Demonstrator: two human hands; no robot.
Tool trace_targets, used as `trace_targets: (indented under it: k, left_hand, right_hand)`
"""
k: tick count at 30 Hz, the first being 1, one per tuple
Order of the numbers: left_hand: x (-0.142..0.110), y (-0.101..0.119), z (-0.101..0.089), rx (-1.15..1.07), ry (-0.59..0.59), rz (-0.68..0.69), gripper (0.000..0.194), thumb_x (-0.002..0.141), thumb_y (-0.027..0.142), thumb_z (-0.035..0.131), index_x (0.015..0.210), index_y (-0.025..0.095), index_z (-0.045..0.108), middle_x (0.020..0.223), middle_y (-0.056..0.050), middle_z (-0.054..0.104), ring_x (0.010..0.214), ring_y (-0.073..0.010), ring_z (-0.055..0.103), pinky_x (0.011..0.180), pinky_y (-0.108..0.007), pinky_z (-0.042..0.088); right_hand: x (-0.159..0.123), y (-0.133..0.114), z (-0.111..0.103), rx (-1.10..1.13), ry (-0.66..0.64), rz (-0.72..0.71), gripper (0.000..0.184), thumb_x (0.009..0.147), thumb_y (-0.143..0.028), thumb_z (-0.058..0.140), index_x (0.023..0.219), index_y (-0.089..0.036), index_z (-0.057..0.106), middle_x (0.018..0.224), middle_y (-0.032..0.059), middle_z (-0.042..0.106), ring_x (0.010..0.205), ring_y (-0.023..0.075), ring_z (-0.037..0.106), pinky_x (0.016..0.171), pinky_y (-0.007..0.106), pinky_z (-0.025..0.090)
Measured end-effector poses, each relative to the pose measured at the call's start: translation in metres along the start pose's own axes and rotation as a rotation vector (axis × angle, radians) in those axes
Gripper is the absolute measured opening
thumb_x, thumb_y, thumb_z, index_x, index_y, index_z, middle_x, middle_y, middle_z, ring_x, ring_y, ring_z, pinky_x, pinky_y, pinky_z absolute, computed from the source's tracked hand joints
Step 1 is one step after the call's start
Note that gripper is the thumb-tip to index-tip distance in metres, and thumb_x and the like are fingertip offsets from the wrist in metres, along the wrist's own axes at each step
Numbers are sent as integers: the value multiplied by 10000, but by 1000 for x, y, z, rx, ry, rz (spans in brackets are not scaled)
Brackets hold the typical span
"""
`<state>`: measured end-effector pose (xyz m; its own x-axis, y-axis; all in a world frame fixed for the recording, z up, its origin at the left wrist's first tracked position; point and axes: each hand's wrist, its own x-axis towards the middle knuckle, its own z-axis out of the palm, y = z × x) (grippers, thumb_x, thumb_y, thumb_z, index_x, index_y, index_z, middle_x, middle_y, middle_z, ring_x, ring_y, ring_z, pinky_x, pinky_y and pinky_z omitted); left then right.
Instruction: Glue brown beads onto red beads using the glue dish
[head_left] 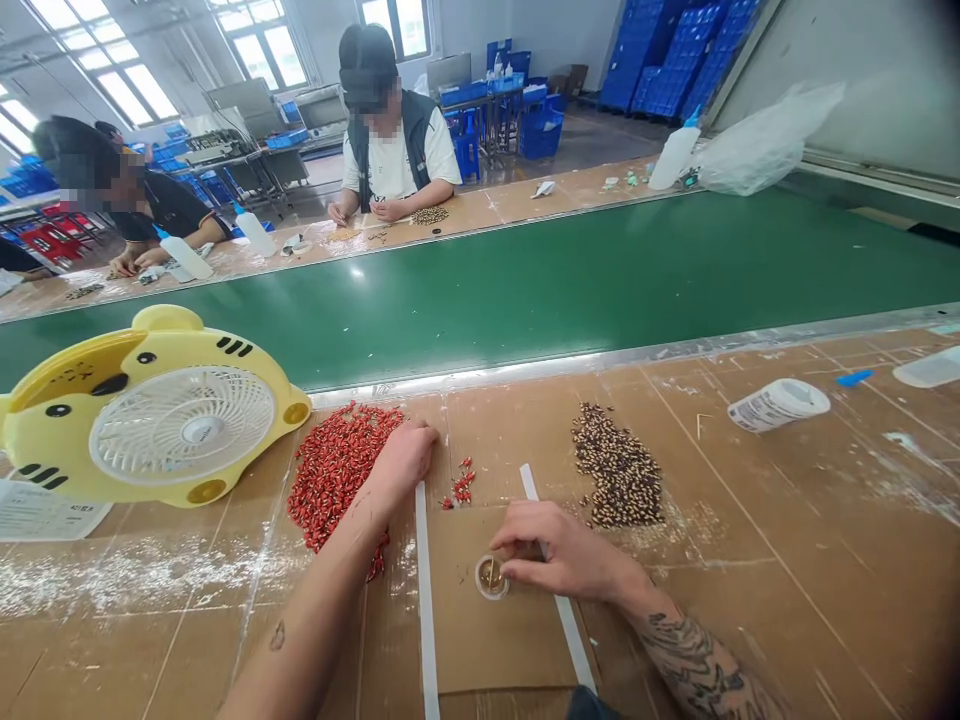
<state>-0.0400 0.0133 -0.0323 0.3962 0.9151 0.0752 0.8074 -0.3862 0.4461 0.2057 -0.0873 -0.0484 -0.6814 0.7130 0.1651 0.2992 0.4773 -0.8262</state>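
My left hand [403,458] rests curled at the right edge of a heap of small red parts [336,472] on the cardboard-covered table; what its fingers hold is hidden. My right hand [561,550] lies over a white strip [564,617], its fingers pinched beside a small round white cap [492,577] with something golden inside. A few loose red parts [463,485] lie between my hands. A heap of dark brown and gold parts [619,468] sits just beyond my right hand. A second white strip [425,600] runs towards me.
A yellow tiger-shaped desk fan [154,410] stands at the left. A tipped white bottle [778,403] lies at the right. A green conveyor belt [525,280] crosses behind the table. Two people [394,140] work on its far side, with bottles and a plastic bag [757,145].
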Motion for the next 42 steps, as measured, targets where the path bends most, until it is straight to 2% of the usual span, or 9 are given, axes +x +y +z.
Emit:
trace_targets:
  k: [9, 13, 16, 21, 25, 28, 31, 36, 42]
  left_hand:
    - [6, 1, -11, 93, -271, -33, 247, 661, 44, 548, 743, 172, 742, 702, -56, 714, 683, -201, 642, 645, -261, 450]
    - [2, 4, -12, 59, -259, -19, 220, 662, 41, 544, 671, 155, 732, 743, -84, 709, 773, -216, 643, 686, -260, 448]
    - [1, 2, -9, 20, -238, -21, 225, 648, 22, 534, 639, 147, 721, 699, -73, 696, 709, -198, 631, 657, -255, 431]
    - [-7, -1, -5, -82, -186, -53, 228, 692, 40, 538, 726, 146, 737, 640, -33, 685, 628, -166, 619, 611, -239, 423]
    - [-41, 6, -3, -571, -31, -218, 134, 751, 146, 631, 807, 148, 753, 780, -50, 747, 724, -166, 669, 684, -238, 489]
    - [-74, 16, 7, -1053, 76, -439, 142, 688, 224, 766, 815, 161, 769, 738, -41, 749, 667, -154, 669, 649, -235, 506]
    - [-96, 26, 23, -1343, 163, -547, 150, 612, 199, 832, 749, 165, 783, 712, -33, 742, 624, -124, 645, 615, -207, 493]
    - [-104, 36, 40, -1509, 119, -529, 135, 592, 162, 843, 719, 168, 796, 793, -46, 760, 652, -115, 646, 647, -203, 494]
    - [-106, 37, 46, -1433, -41, -563, 136, 660, 197, 811, 789, 158, 792, 664, -36, 749, 600, -122, 639, 615, -210, 470]
  right_hand:
    - [0, 4, 1, 74, -35, 74, 96, 855, -235, 685, 900, -162, 728, 755, 25, 661, 705, 146, 564, 657, 257, 418]
    - [3, 5, 7, 104, -17, 113, 119, 861, -256, 686, 909, -158, 733, 744, 23, 660, 688, 140, 569, 640, 246, 419]
    - [5, 6, 13, 122, 12, 153, 136, 864, -276, 693, 922, -160, 733, 743, 17, 657, 656, 126, 564, 615, 234, 415]
    - [6, 6, 14, 99, 14, 57, 203, 903, -302, 659, 773, -158, 719, 699, 21, 654, 679, 134, 556, 618, 242, 397]
    - [3, 2, 11, -26, -10, -127, 237, 940, -309, 610, 790, -151, 704, 695, 33, 633, 676, 142, 540, 635, 260, 393]
    - [2, 0, 12, -176, -3, -243, 272, 975, -275, 544, 775, -154, 683, 659, 27, 590, 646, 145, 503, 606, 265, 363]
    - [3, -1, 15, -317, 37, -271, 294, 982, -251, 521, 741, -149, 654, 635, 24, 550, 623, 150, 456, 601, 277, 340]
    - [5, -4, 16, -369, -8, -273, 341, 985, -241, 491, 671, -156, 594, 623, 16, 506, 615, 151, 416, 591, 279, 321]
    - [4, -7, 12, -337, -11, -214, 328, 988, -261, 485, 704, -155, 612, 642, 24, 518, 627, 155, 440, 579, 277, 320]
